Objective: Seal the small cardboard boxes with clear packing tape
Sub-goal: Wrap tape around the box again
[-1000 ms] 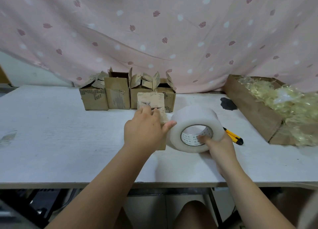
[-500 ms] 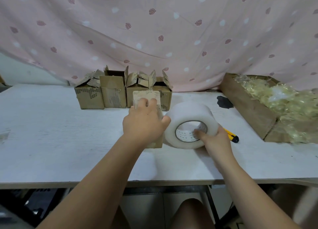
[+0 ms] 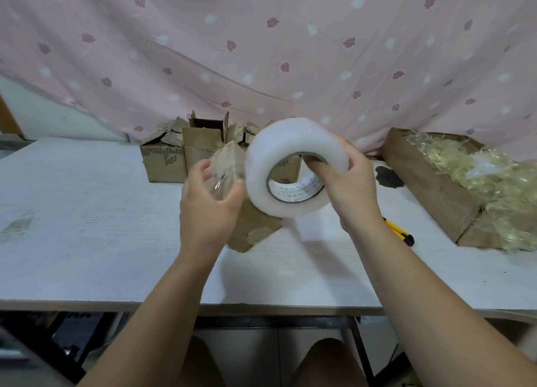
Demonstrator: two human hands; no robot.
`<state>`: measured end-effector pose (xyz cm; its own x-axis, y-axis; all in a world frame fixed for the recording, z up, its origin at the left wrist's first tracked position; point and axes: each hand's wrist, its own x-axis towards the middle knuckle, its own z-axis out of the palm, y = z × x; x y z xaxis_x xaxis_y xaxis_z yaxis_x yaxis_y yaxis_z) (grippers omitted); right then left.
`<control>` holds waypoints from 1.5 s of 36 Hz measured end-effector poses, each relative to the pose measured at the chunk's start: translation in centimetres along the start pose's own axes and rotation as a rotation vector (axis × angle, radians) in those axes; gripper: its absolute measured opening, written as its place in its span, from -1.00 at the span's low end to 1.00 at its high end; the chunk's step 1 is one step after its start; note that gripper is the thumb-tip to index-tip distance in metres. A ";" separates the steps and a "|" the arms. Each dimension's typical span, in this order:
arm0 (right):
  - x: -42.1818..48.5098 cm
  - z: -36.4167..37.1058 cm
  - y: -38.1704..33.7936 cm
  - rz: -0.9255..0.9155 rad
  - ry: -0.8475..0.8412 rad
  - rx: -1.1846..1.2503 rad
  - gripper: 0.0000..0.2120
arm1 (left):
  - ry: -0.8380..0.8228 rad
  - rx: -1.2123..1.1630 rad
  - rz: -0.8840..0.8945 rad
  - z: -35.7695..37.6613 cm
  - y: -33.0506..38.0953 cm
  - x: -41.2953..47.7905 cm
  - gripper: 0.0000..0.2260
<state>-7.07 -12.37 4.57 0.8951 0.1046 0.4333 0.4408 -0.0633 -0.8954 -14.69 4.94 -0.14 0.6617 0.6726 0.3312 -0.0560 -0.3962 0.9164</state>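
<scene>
My left hand [image 3: 207,203] grips a small cardboard box [image 3: 250,218], tilted, one lower corner near the table [image 3: 87,226] around its middle; a film of clear tape shines over its upper face under my fingers. My right hand [image 3: 345,189] grasps the tape roll [image 3: 293,160], fingers hooked through the core — fat, milky white, lifted off the table just right of the box. Unsealed boxes [image 3: 186,151] line the far edge, flaps up.

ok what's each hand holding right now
left hand: closed on the small cardboard box, tilted.
right hand: holding the tape roll, fingers through its core.
</scene>
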 end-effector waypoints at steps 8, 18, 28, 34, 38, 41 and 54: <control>0.6 3.5 -0.4 0.057 -0.073 0.057 -0.45 | -0.122 -0.237 -0.185 -2.3 -1.7 0.4 -0.46; -3.9 6.7 3.0 0.220 -0.271 0.215 -0.45 | -0.269 -0.288 -0.154 -2.6 -3.1 1.1 -0.46; -2.0 6.4 2.3 0.199 -0.276 0.007 -0.71 | -0.407 -0.263 0.041 -2.6 -3.9 0.9 -0.62; -0.9 5.4 1.7 0.196 -0.400 -0.130 -0.70 | -0.323 -0.329 0.095 -1.2 -4.6 0.4 -0.71; -0.4 5.1 1.3 0.210 -0.443 -0.170 -0.62 | -0.275 -0.280 0.093 -1.1 -4.5 0.1 -0.74; -0.1 4.8 1.2 0.206 -0.472 -0.160 -0.63 | -0.294 -0.213 0.122 -1.3 -4.5 0.1 -0.67; 0.9 2.6 2.2 0.297 -0.171 0.162 -0.85 | -0.176 0.156 0.205 -1.6 -5.0 -0.3 -0.51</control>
<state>-5.43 -9.87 2.73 0.9522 0.2706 0.1417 0.1358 0.0405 -0.9899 -15.86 7.72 -4.44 0.7686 0.4554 0.4493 -0.0956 -0.6126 0.7846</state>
